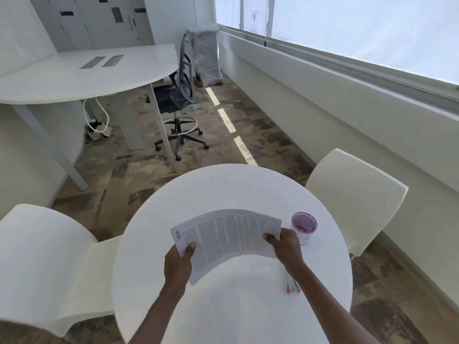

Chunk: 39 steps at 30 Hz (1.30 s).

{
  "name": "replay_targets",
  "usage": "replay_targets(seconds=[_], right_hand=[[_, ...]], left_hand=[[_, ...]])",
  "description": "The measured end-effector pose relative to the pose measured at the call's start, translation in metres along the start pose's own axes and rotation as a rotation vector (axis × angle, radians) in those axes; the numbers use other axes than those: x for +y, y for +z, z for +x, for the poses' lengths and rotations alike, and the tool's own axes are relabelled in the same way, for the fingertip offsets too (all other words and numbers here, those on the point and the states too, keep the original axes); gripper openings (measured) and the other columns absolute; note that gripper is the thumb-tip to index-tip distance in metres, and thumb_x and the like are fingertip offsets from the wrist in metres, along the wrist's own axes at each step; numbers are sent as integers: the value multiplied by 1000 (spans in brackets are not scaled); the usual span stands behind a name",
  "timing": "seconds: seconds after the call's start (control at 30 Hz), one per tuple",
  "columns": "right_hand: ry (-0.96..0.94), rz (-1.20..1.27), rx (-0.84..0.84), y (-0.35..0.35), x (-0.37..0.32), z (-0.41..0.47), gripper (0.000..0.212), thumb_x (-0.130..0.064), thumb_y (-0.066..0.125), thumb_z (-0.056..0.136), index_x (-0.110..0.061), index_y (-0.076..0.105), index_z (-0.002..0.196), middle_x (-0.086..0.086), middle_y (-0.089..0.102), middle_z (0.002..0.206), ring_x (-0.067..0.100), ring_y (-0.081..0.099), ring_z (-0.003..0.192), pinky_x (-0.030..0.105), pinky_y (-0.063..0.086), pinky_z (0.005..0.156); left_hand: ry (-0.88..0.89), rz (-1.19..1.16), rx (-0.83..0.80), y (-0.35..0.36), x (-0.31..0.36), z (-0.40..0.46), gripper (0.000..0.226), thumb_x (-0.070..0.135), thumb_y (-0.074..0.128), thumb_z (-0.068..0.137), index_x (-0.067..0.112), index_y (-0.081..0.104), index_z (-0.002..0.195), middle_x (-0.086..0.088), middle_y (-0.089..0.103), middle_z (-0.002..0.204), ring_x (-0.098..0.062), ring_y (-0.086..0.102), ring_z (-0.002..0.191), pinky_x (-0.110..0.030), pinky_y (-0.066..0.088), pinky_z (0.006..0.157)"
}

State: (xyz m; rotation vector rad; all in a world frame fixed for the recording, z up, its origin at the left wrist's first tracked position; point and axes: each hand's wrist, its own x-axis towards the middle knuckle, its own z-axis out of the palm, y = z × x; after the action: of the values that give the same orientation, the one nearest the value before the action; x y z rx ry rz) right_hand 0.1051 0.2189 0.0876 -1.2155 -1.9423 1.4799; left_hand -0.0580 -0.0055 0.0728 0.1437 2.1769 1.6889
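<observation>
A printed sheet of paper (227, 238), covered in small text with a logo at its left end, is held above a round white table (231, 189). My left hand (179, 263) pinches the sheet's left end, thumb on top. My right hand (285, 244) pinches its right end. The paper bows a little between the two hands. A purple-rimmed cup (304, 225) stands on the table just right of my right hand. Pens with pink ends (291, 284) lie on the table, partly hidden under my right forearm.
White chairs stand to the left (42, 256) and right (352, 197) of the round table. Farther back are a white desk (82, 75), a black office chair (180, 95) and a plastic-wrapped object (207, 55). A window ledge runs along the right wall.
</observation>
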Motion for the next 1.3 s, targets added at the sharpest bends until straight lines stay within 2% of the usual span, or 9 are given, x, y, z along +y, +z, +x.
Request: replay_targets(seconds=[0.17, 0.33, 0.47, 0.63, 0.8, 0.9, 1.1, 1.23, 1.3], right_hand=[[52, 74, 94, 23, 19, -7, 8, -6, 67, 86, -12, 72, 84, 10, 72, 82, 24, 61, 75, 29, 44, 60], [120, 136, 95, 36, 43, -11, 15, -4, 65, 90, -8, 73, 102, 13, 75, 92, 31, 68, 87, 39, 55, 77], [184, 37, 65, 44, 72, -14, 17, -1, 68, 87, -2, 73, 103, 13, 75, 89, 28, 67, 82, 30, 50, 66], [227, -15, 66, 46, 83, -10, 14, -2, 68, 87, 0, 72, 100, 14, 74, 88, 33, 68, 85, 38, 52, 72], [158, -56, 15, 38, 74, 1, 15, -3, 64, 88, -8, 73, 99, 7, 76, 89, 30, 69, 89, 39, 54, 76], [75, -145, -7, 28, 62, 14, 12, -5, 66, 86, -8, 68, 98, 5, 75, 92, 28, 68, 86, 37, 53, 72], [75, -249, -79, 8, 44, 41, 36, -32, 75, 84, -17, 61, 114, -1, 70, 87, 18, 67, 78, 30, 48, 69], [220, -279, -41, 0, 49, 37, 70, -57, 70, 81, -8, 55, 130, 11, 69, 119, 26, 62, 116, 36, 47, 97], [304, -231, -28, 3, 53, 18, 76, -66, 68, 78, -6, 60, 124, 12, 67, 121, 26, 61, 117, 36, 45, 99]], left_hand=[[104, 52, 93, 22, -20, -15, 27, 20, 57, 101, 12, 60, 127, -3, 67, 106, -27, 64, 100, -28, 48, 68], [75, 84, 166, 30, -41, -18, 29, 19, 57, 101, 10, 57, 128, -7, 64, 109, -27, 60, 99, -36, 49, 79], [21, 143, 158, 30, -74, -22, 21, 10, 57, 99, 4, 60, 119, -7, 63, 101, -32, 60, 97, -33, 44, 79], [-34, 177, 131, 31, -82, -21, 25, 10, 55, 101, 2, 59, 123, -7, 62, 101, -32, 60, 99, -33, 44, 79], [-51, 181, 139, 29, -70, -10, 24, 16, 52, 102, 2, 57, 121, -12, 65, 104, -32, 61, 94, -32, 47, 68], [-107, 176, 120, 24, -65, -2, 21, 15, 52, 102, 0, 60, 115, -15, 68, 106, -36, 65, 99, -38, 49, 77], [-269, 46, 107, 15, -63, -1, 27, 15, 54, 102, 0, 63, 123, -14, 68, 109, -27, 61, 96, -34, 45, 83], [-439, -128, 129, 17, -64, -6, 25, 19, 55, 102, 3, 62, 120, -14, 65, 108, -32, 60, 101, -47, 50, 91], [-502, -223, 131, 21, -62, -11, 20, 19, 54, 102, 6, 60, 116, -12, 62, 103, -31, 57, 101, -48, 49, 93]])
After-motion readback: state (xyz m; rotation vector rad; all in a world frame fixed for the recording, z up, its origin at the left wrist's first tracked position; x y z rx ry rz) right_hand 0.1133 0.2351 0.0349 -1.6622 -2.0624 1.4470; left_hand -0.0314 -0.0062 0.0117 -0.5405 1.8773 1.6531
